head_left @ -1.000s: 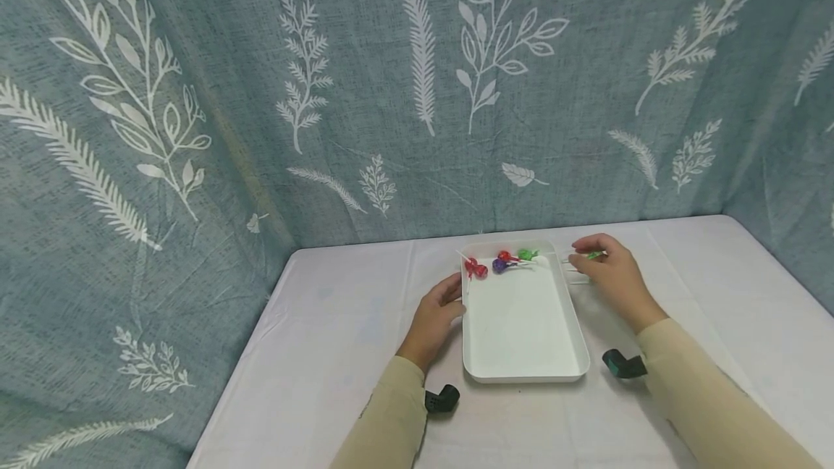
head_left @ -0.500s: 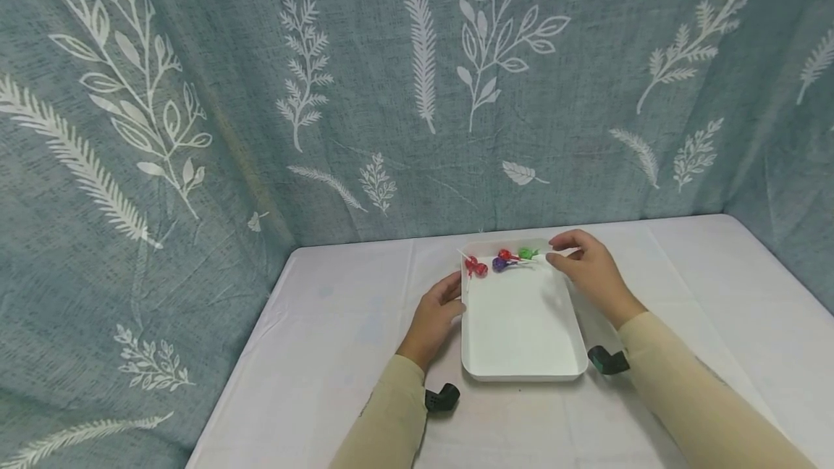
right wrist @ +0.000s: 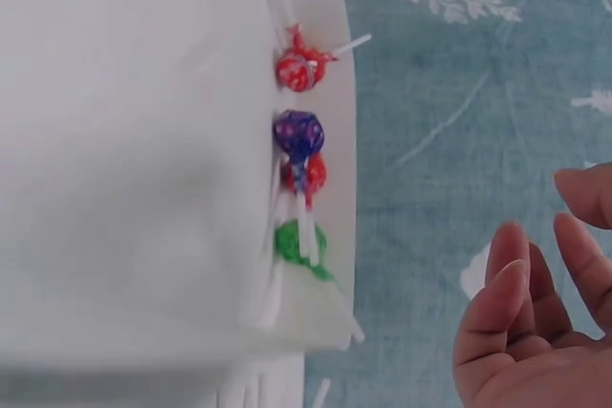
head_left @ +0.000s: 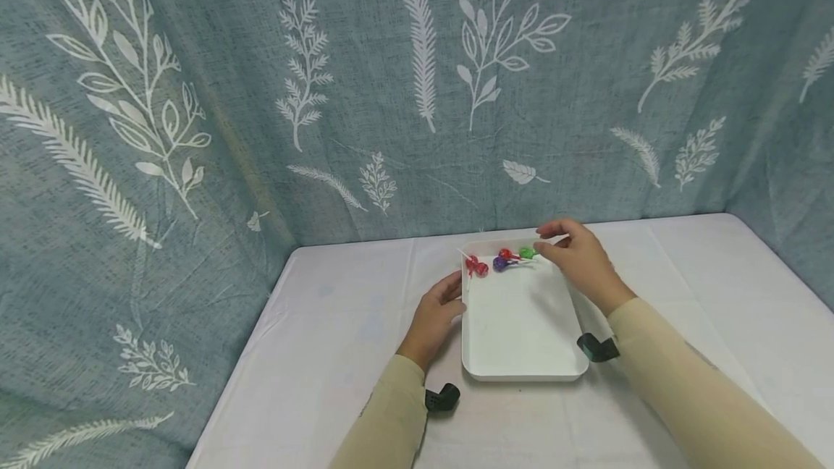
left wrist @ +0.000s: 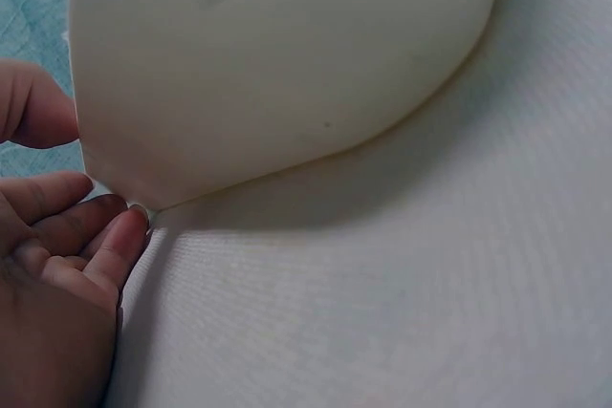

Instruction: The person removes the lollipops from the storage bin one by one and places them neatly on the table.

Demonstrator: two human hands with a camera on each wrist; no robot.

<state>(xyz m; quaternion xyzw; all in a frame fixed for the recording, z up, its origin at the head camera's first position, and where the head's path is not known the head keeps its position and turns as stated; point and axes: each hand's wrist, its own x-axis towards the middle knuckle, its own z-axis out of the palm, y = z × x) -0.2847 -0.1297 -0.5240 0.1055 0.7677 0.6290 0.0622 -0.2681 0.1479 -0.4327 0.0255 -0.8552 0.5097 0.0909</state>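
Here a blue-grey leaf-print curtain [head_left: 417, 93] hangs behind a white-covered desk [head_left: 339, 353]. On the desk lies a shallow, rectangular white tray [head_left: 521, 331]. The left hand [head_left: 432, 320] is at the tray's left wall, its grip loosely bent, with fingertips touching the outside. The right hand [head_left: 586, 263] is at the far right corner, its grip spread, thumb and fingers apart with nothing between them. The head view sets those fingertips across the corner, while the right wrist view shows them beyond the rim, against the curtain. The left wrist view gives the tray's pale outer surface and the fingers at its edge. Inside, along the far end, come two red lollipops [head_left: 476, 266] in the left corner, a purple lollipop [head_left: 499, 264] crowding a single red lollipop [head_left: 504, 254], and a green lollipop [head_left: 526, 252], nearest to the right grip but not held by it. Smaller again, a white stick [right wrist: 323, 394] appears in the right wrist view, just outside the tray. Tiniest is a dark speck [left wrist: 327, 124] on the tray, clear only in the left wrist view.
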